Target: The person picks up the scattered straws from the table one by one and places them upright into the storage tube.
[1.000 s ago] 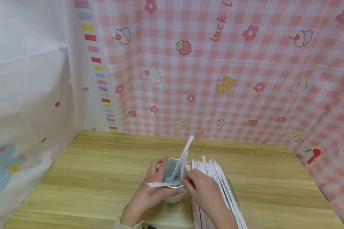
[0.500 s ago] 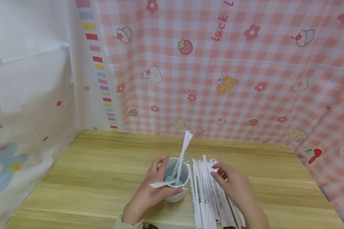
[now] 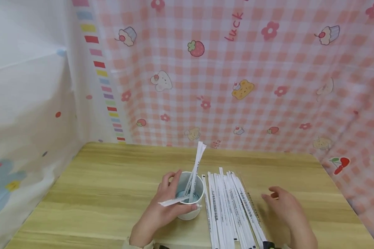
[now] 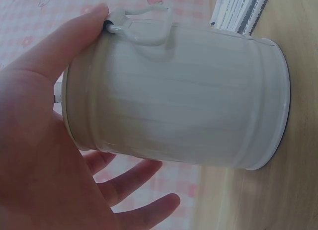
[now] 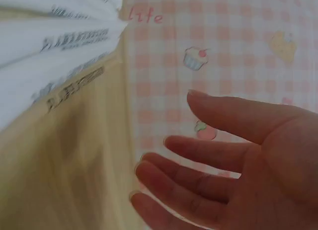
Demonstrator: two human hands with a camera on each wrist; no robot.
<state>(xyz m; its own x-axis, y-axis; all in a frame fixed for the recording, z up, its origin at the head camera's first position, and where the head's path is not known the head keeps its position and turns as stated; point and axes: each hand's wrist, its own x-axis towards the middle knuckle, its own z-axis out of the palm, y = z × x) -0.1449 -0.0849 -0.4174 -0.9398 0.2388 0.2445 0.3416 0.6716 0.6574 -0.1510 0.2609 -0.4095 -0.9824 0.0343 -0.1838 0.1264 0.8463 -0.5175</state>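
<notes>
My right hand (image 3: 283, 205) has left the cup (image 3: 190, 204) and straw pile (image 3: 229, 207), now empty with fingers loose, lower right of frame. Left hand (image 3: 162, 207) still grips the cup, bottom centre, two straws (image 3: 194, 173) inside. Next pick looks due.

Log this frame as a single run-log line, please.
left hand grips white cup | two wrapped straws in cup | right hand open, empty, beside wrapped-straw pile

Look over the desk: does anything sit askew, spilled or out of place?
Only one small thing. A loose white wrapper strip lies crosswise over the rim of the cup, under the left hand's thumb, while the straws in the cup stand and the pile of wrapped straws lies in line. Nothing spilled.
</notes>
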